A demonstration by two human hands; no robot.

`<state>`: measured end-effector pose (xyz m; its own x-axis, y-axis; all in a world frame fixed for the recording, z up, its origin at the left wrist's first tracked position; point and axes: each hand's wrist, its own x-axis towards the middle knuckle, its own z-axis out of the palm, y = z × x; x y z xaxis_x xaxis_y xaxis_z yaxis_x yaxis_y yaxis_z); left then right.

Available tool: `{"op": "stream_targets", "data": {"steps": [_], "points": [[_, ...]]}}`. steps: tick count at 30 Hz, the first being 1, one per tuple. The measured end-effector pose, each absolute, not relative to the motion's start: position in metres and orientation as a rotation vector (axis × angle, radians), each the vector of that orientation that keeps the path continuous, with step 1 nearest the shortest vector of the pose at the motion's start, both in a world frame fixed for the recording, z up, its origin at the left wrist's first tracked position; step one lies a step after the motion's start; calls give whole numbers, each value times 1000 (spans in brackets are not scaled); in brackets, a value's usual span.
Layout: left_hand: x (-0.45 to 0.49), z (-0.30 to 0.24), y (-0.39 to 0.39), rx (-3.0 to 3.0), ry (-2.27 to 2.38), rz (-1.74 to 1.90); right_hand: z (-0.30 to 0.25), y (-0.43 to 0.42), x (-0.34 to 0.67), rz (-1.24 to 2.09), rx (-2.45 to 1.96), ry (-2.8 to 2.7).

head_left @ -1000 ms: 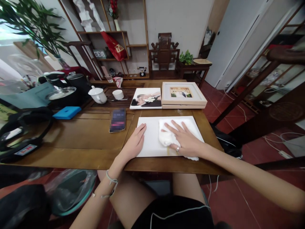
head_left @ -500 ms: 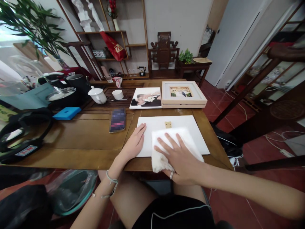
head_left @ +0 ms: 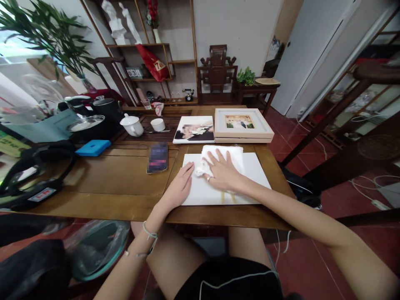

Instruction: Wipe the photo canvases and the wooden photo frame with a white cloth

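Observation:
A white rectangular board (head_left: 253, 179) lies flat on the wooden table in front of me, its near side showing two yellowish strips. My right hand (head_left: 225, 171) is pressed down, fingers spread, on a folded white cloth (head_left: 235, 154) over the far part of the board. The cloth bunches up beside my thumb, and there is a ring on this hand. My left hand (head_left: 182, 185) rests flat on the board's left edge, fingers stretched out and close together. It holds nothing, and bracelets circle that wrist.
Behind the board stand a photo panel (head_left: 194, 129) and a framed picture (head_left: 242, 123). Left of it lies a dark booklet (head_left: 158, 157). Farther left are a blue box (head_left: 93, 148), a white lidded cup (head_left: 131, 125), a small white cup (head_left: 158, 124) and black headphones (head_left: 37, 179).
My right hand has slid the cloth away from me, from the board's near edge to its far edge. The yellowish strips near me are now uncovered. My left hand stays at the left edge.

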<state>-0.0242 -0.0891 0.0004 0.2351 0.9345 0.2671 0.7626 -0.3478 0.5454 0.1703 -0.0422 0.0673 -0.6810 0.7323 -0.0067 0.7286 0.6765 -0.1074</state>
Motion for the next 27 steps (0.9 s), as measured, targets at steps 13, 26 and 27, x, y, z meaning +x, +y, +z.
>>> {"op": "stream_targets", "data": {"steps": [13, 26, 27], "points": [[-27, 0, -89, 2190, 1535, 824, 59, -93, 166, 91, -1053, -2926], [-27, 2, -90, 2188, 1539, 825, 59, -129, 165, -4, -889, -2969], [-27, 2, -90, 2184, 1542, 821, 61, -137, 168, 9, -838, -2984]]}}
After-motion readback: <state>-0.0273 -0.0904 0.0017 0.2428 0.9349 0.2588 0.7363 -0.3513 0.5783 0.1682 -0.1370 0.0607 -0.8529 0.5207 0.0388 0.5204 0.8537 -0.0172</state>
